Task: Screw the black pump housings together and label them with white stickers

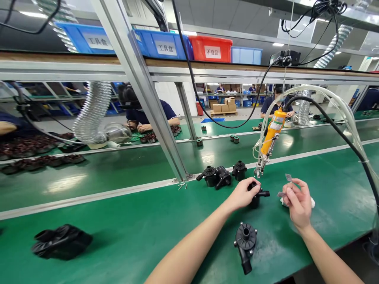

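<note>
My left hand is closed around the top of a small black water pump that stands on the green bench; its side spout points right. Thumb and fingers of my right hand pinch small flat grey pieces, one sticking up from the fingertips and another lower left. Something white lies partly hidden behind that hand. Nearer to me rests another pump with screws around its lid and its spout toward me. Beyond my left hand sit several more black pumps.
A yellow electric screwdriver hangs above the pumps, with clear hoses and a black cable arching right. Loose screws lie by the slanted metal post. A black bag lies at left. Co-workers sit across the line.
</note>
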The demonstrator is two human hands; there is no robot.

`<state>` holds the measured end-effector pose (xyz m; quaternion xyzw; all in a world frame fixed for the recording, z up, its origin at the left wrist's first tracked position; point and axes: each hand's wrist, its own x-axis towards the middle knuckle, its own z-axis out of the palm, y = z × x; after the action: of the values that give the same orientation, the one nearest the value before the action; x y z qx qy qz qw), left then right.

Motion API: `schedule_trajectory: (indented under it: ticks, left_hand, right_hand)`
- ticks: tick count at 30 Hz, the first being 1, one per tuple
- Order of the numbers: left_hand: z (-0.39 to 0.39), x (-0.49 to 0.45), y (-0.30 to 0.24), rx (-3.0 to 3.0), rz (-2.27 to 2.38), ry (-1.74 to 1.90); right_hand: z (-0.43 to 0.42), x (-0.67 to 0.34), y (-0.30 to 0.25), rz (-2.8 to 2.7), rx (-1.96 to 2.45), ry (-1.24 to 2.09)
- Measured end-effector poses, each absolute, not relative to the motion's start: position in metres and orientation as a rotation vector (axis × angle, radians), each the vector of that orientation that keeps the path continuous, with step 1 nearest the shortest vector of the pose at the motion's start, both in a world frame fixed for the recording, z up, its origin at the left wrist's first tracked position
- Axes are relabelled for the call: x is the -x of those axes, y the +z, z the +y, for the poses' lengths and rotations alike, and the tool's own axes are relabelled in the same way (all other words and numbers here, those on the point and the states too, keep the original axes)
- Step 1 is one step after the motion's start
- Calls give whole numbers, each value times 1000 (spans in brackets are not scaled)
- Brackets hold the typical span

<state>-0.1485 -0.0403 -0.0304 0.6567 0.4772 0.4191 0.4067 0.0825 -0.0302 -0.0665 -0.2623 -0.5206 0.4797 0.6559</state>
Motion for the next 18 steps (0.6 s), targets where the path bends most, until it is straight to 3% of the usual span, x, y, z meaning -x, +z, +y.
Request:
schedule_trajectory:
  ticks: [6, 18]
  left_hand:
    - [-24, 151, -71, -974, 609, 1188]
    - [-21, 142, -68, -801, 542, 1471]
  right_hand:
    - [-44, -71, -70, -1553, 606, 1302]
    - [-62, -49, -77, -1673, 685, 1469]
